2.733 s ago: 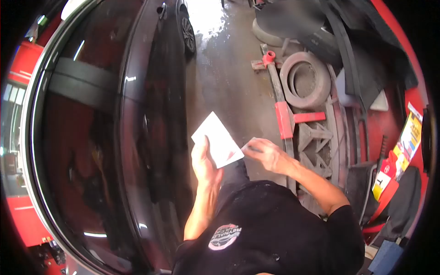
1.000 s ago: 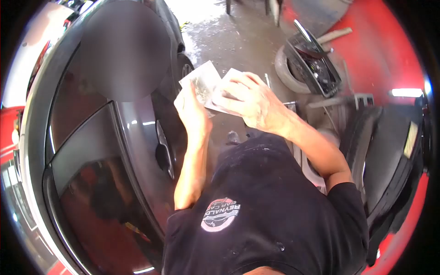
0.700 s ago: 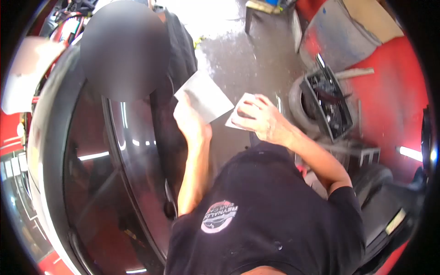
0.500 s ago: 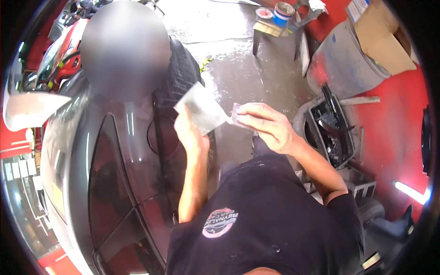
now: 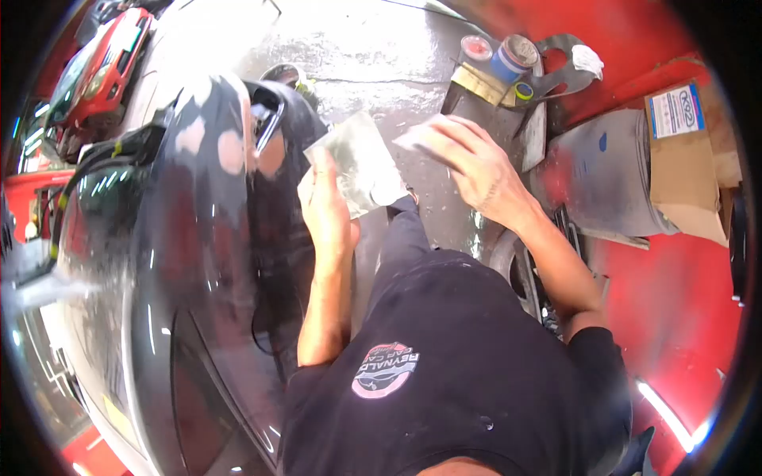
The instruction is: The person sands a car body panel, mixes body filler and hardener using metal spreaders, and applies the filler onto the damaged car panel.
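Note:
My left hand (image 5: 324, 208) grips a flat, pale square plate (image 5: 362, 165) by its left edge, thumb on top. Smears show on the plate's shiny face. To its right, my right hand (image 5: 479, 168) pinches a thin, light flat piece (image 5: 422, 136), blurred by motion. A small gap separates the two pieces. Left of my hands is a dark car's rear body (image 5: 198, 238), with pale and pinkish patches (image 5: 231, 152) near its tail light opening.
A small stand at the upper right bears a blue-banded can (image 5: 512, 59), a red-topped tub (image 5: 476, 47) and a yellow-green roll (image 5: 524, 90). A cardboard box (image 5: 689, 178) rests on a grey drum (image 5: 595, 170) by the red wall. A red car (image 5: 107, 67) is far left.
The view has moved along the car to its patched rear corner. The other person, seen earlier beside the car, is out of view. My right hand has drawn away from the plate and lifted.

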{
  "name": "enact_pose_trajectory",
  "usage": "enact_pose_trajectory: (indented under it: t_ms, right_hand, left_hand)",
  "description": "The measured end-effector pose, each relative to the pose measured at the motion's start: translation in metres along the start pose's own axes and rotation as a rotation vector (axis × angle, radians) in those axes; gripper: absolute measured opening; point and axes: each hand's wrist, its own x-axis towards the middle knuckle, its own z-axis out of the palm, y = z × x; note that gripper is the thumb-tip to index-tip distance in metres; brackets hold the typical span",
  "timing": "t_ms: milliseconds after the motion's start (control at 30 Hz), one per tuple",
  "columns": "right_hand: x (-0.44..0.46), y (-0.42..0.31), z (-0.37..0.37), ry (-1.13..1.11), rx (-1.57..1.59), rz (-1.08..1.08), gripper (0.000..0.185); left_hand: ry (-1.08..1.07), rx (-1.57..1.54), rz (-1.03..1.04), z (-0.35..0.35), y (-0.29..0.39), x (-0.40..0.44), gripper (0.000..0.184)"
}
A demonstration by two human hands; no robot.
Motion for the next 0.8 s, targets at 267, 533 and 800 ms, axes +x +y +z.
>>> enact_pose_trajectory:
  t_ms: [267, 533, 800]
  right_hand:
    - [0.14, 0.073, 0.056, -0.216, -0.131, -0.197, 0.037]
    - [0.226, 0.164, 0.07, -0.201, 0.389, 0.094, 0.04]
    - [0.33, 0.185, 0.094, -0.29, 0.358, -0.289, 0.05]
  left_hand:
    - [0.199, 0.019, -0.026, 0.048, 0.004, 0.19, 0.044]
    - [0.318, -0.091, 0.216, 0.054, 0.055, 0.305, 0.045]
    - [0.266, -0.649, -0.147, 0.062, 0.033, 0.335, 0.033]
